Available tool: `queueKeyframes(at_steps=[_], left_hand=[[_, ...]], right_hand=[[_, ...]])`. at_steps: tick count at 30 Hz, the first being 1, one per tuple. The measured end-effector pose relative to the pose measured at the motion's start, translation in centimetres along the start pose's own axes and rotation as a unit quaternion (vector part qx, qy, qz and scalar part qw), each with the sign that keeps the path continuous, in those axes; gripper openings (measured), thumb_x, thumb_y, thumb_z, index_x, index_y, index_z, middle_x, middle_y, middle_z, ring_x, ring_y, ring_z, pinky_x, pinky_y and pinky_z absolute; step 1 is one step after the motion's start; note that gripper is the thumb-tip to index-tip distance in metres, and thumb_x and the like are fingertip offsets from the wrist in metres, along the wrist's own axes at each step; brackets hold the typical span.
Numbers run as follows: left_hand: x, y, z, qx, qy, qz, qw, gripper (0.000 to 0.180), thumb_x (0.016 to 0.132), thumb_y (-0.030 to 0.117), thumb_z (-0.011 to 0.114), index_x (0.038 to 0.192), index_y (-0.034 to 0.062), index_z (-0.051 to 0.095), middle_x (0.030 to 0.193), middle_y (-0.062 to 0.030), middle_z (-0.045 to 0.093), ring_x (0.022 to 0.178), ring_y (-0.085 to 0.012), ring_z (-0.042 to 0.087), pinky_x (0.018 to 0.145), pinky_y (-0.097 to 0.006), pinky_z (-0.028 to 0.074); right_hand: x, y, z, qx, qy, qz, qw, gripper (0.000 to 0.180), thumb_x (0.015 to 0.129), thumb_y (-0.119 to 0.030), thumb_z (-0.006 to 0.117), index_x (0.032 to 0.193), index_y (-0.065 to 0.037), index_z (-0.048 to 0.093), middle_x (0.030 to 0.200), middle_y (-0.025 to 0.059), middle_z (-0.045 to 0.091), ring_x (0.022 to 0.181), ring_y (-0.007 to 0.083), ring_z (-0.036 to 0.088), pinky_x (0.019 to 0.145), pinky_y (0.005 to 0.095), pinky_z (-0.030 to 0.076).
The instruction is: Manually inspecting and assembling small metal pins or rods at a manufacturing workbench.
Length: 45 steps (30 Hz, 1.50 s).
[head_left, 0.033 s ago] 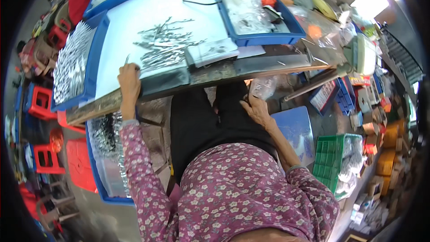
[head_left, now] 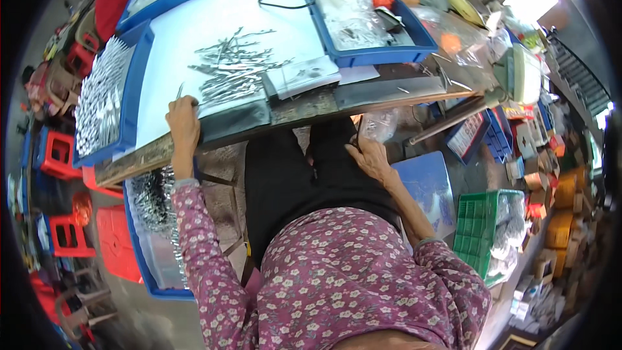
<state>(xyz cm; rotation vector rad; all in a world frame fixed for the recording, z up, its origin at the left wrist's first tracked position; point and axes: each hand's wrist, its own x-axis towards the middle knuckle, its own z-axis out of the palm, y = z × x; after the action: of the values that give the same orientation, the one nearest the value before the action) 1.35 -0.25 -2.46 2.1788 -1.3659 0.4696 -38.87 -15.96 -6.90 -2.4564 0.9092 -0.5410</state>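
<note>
My left hand (head_left: 184,122) is at the table's front left edge, its fingers pinched around a slim silvery metal piece (head_left: 180,92) that points up and away. To the right of it, a loose pile of similar thin metal pieces (head_left: 236,68) lies on a white sheet (head_left: 170,52). My right hand (head_left: 370,157) rests low by my right thigh, below the table edge, with its fingers curled. A dark, narrow thing shows at its fingertips, too unclear to name. Beside that hand is a clear plastic bag (head_left: 380,124).
A blue tray (head_left: 137,84) packed with metal pieces stands at the left, another blue tray (head_left: 382,57) with plastic bags at the back right. Under the table's left end sits a blue bin (head_left: 170,293). Red stools (head_left: 71,234) and a green crate (head_left: 476,233) flank me. A person in red (head_left: 113,0) is at far left.
The view has shifted slightly, and more of the person in red shows at the far left. Both my hands keep nearly the same place and grip.
</note>
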Motion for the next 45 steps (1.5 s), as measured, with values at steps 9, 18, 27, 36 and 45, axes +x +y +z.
queueKeyframes(at_steps=[9, 18, 27, 36, 45], left_hand=[[1.2, 4.9, -3.8, -0.070, 0.072, 0.036, 0.994, 0.013, 0.077, -0.005, 0.055, 0.088, 0.0012, 0.054, 0.080, -0.0141, 0.056, 0.078, -0.0309, 0.051, 0.066, -0.038, 0.041], [1.5, 9.1, -6.3, -0.158, 0.170, 0.030, 0.972, 0.011, 0.077, -0.005, 0.060, 0.087, 0.0012, 0.060, 0.079, -0.0115, 0.060, 0.073, -0.0234, 0.059, 0.062, -0.030, 0.046], [-0.3, 11.1, -6.8, -0.375, 0.108, -0.114, 0.913, 0.010, 0.082, 0.002, 0.060, 0.092, 0.0011, 0.064, 0.082, -0.0033, 0.063, 0.077, -0.0093, 0.057, 0.069, -0.021, 0.045], [-0.4, 13.4, -6.1, -0.480, 0.062, -0.133, 0.865, 0.009, 0.082, 0.000, 0.060, 0.090, -0.0013, 0.063, 0.080, 0.0001, 0.060, 0.075, -0.0064, 0.052, 0.068, -0.018, 0.043], [-0.6, 15.8, -5.6, -0.537, 0.009, -0.126, 0.834, 0.010, 0.082, -0.001, 0.059, 0.091, -0.0009, 0.064, 0.081, 0.0000, 0.060, 0.073, -0.0061, 0.052, 0.066, -0.018, 0.042]], right_hand=[[7.1, -4.7, -10.9, 0.061, 0.130, -0.074, 0.987, 0.012, 0.078, -0.010, 0.054, 0.087, -0.003, 0.052, 0.068, 0.0161, 0.055, 0.066, 0.0348, 0.054, 0.060, 0.0409, 0.042], [20.5, -2.0, -12.3, -0.128, 0.117, -0.093, 0.981, 0.019, 0.070, -0.012, 0.050, 0.080, -0.002, 0.062, 0.074, 0.0218, 0.061, 0.072, 0.0375, 0.060, 0.066, 0.0455, 0.046], [24.6, 0.3, -10.4, -0.296, -0.002, -0.107, 0.949, 0.013, 0.065, -0.007, 0.056, 0.073, 0.002, 0.059, 0.078, 0.0226, 0.062, 0.077, 0.0368, 0.061, 0.065, 0.0450, 0.048], [25.2, 1.2, -10.5, -0.297, -0.050, -0.077, 0.950, 0.016, 0.063, -0.010, 0.055, 0.073, 0.002, 0.058, 0.079, 0.0230, 0.061, 0.079, 0.0379, 0.060, 0.066, 0.0456, 0.047], [23.2, 1.1, -12.8, -0.103, 0.023, -0.111, 0.988, 0.027, 0.069, -0.015, 0.053, 0.093, -0.002, 0.058, 0.086, 0.0199, 0.061, 0.081, 0.0359, 0.058, 0.071, 0.0429, 0.045]])
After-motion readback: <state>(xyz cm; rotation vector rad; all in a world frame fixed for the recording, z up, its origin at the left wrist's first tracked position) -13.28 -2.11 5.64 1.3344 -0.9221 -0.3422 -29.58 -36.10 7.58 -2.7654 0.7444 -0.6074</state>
